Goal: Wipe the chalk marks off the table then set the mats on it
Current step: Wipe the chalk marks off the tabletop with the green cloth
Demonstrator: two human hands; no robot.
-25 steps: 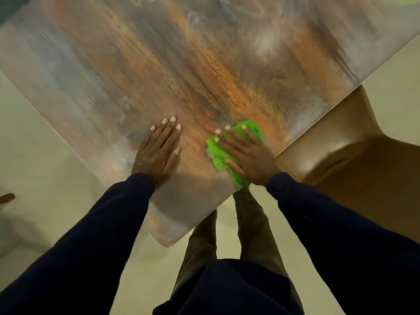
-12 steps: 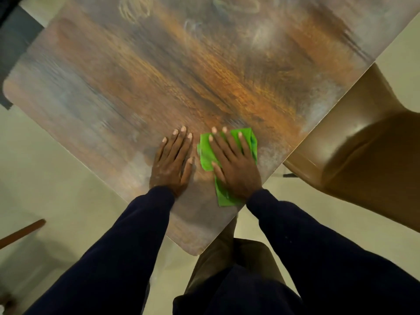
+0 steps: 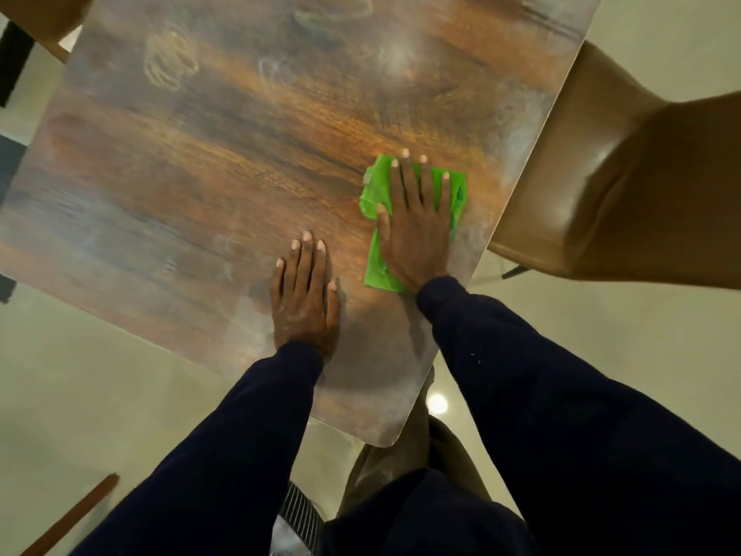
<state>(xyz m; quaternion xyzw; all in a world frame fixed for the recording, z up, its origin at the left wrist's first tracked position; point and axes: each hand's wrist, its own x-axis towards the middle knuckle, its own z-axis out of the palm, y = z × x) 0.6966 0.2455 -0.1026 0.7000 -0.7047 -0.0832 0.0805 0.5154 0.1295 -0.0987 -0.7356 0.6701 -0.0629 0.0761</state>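
Two hands are lying flat on the desk [image 3: 180, 174]. The right hand [image 3: 417, 230] is pressing its straight fingers [image 3: 409, 182] on the green cloth [image 3: 375, 194] under them; the left hand [image 3: 304, 294] is holding nothing.

Your green cloth [image 3: 376, 186] lies spread flat near the right edge of the wood-grain table [image 3: 180, 174]. Faint chalk scribbles [image 3: 170, 60] show across its far side.

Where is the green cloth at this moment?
Head view: the green cloth lies on the table near its right edge by the brown chair, flat under the right hand; the left hand rests just left of it.
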